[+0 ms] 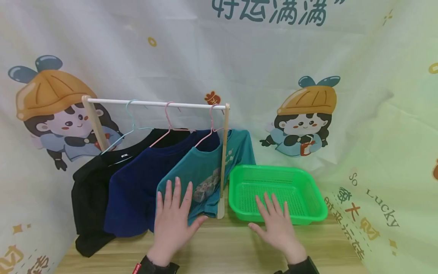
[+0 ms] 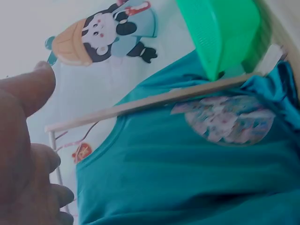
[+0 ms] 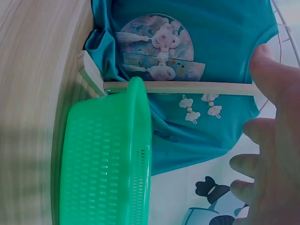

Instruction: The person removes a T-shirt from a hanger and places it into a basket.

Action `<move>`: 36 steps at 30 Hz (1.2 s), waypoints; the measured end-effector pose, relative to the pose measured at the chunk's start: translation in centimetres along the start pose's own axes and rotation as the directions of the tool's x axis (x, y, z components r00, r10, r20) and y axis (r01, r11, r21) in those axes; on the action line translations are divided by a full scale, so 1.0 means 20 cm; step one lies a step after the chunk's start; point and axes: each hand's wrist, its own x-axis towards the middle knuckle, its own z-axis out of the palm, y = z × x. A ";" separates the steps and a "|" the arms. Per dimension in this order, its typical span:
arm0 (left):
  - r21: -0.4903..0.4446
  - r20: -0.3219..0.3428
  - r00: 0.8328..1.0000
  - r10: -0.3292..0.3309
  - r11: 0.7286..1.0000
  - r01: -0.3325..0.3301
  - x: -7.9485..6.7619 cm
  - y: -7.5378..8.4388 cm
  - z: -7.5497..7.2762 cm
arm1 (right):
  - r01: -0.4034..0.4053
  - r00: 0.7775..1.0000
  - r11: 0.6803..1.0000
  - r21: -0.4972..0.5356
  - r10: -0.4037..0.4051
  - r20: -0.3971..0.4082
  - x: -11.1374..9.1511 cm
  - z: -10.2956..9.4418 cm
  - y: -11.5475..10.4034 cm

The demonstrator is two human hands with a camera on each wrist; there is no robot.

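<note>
In the head view my left hand (image 1: 175, 219) is held flat with fingers spread, in front of a teal shirt (image 1: 205, 163) on a pink hanger (image 1: 211, 125). My right hand (image 1: 276, 228) has its fingers spread too, near the front rim of a green plastic basket (image 1: 316, 201) with nothing inside. Neither hand holds anything. Left of the teal shirt hang a navy blue shirt (image 1: 133, 198) on another pink hanger (image 1: 168, 125) and a black garment (image 1: 87, 198) on a light blue hanger (image 1: 131, 125). The right wrist view shows the teal shirt's printed round patch (image 3: 164, 44).
A small rack with a white rod (image 1: 154, 103) and wooden posts (image 1: 224, 152) stands on the wood-grain table (image 1: 219, 251). Behind and at both sides hangs a white printed cloth (image 1: 253, 57). The basket stands just right of the rack.
</note>
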 end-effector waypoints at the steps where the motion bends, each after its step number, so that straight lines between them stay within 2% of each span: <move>1: -0.003 -0.022 1.000 0.002 1.000 -0.002 0.01 -0.01 -0.01 | 0.003 1.000 1.000 -0.001 -0.003 -0.007 0.00 0.00 0.00; 6: -0.042 -0.126 0.992 -0.006 0.999 0.001 0.10 -0.07 -0.06 | 0.017 0.998 1.000 0.002 -0.016 -0.063 0.01 0.00 0.01; 10: -0.079 -0.160 0.986 -0.044 0.996 0.032 0.19 -0.12 -0.10 | 0.025 0.992 0.999 0.024 -0.021 -0.123 0.03 0.01 0.02; 13: -0.096 -0.138 0.988 -0.076 0.993 0.063 0.25 -0.15 -0.12 | 0.025 0.989 0.999 0.031 -0.020 -0.148 0.04 0.04 0.03; 19: -0.132 -0.042 0.991 -0.127 0.984 0.120 0.31 -0.19 -0.12 | 0.033 0.985 0.998 0.054 -0.024 -0.171 0.05 0.08 0.04; 27: -0.140 0.081 0.978 -0.192 0.969 0.202 0.37 -0.20 -0.09 | 0.024 0.992 0.994 0.102 -0.010 -0.130 0.05 0.14 0.04; 32: -0.161 0.093 0.971 -0.219 0.959 0.232 0.40 -0.21 -0.07 | 0.040 0.993 0.993 0.111 -0.026 -0.119 0.06 0.18 0.02; 36: -0.191 0.054 0.975 -0.218 0.956 0.224 0.41 -0.24 -0.05 | 0.046 0.994 0.991 0.126 -0.034 -0.101 0.08 0.20 0.00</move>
